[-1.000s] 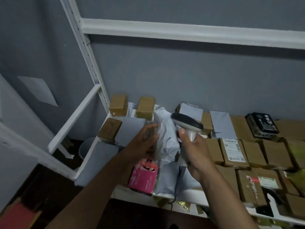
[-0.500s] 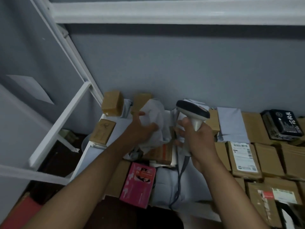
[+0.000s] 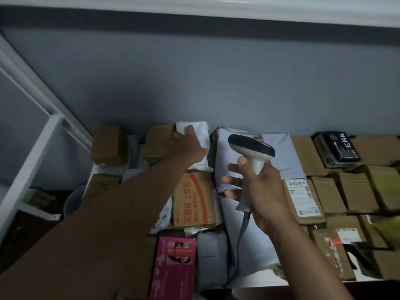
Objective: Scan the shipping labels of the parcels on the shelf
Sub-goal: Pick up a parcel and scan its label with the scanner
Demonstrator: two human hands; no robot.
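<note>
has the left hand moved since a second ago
Yes. The left hand has gone from the near parcels to the back of the shelf, past the orange-printed box, and now rests on a white mailer bag by the wall.

A parcel storeroom — a white metal shelf (image 3: 28, 169) against a grey wall, packed with cardboard boxes (image 3: 355, 189), poly mailers (image 3: 279, 152) and a labelled parcel (image 3: 302, 197).
</note>
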